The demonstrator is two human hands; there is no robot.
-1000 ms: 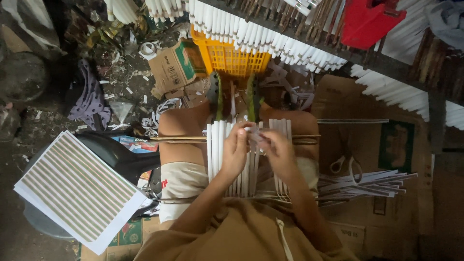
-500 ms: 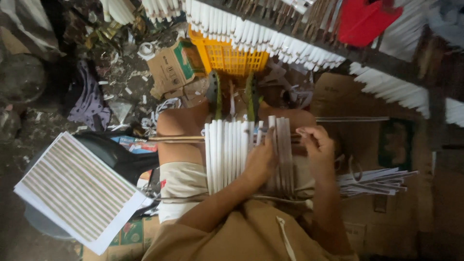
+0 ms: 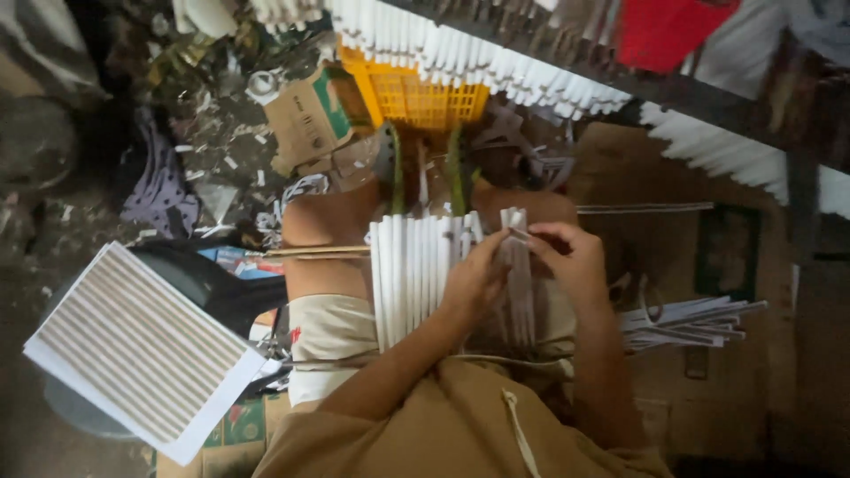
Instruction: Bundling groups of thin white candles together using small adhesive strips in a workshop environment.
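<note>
My right hand (image 3: pixel 575 261), out at the far right edge of the row of white paper tubes (image 3: pixel 412 274) on my lap half a second ago, has come back inward. Its fingers (image 3: pixel 540 237) now pinch the top of a grey tube (image 3: pixel 518 265), meeting my left hand (image 3: pixel 474 279), which has barely shifted.

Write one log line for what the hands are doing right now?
left hand: on white paper tubes | right hand: pinching tube end | tubes: across lap
</note>
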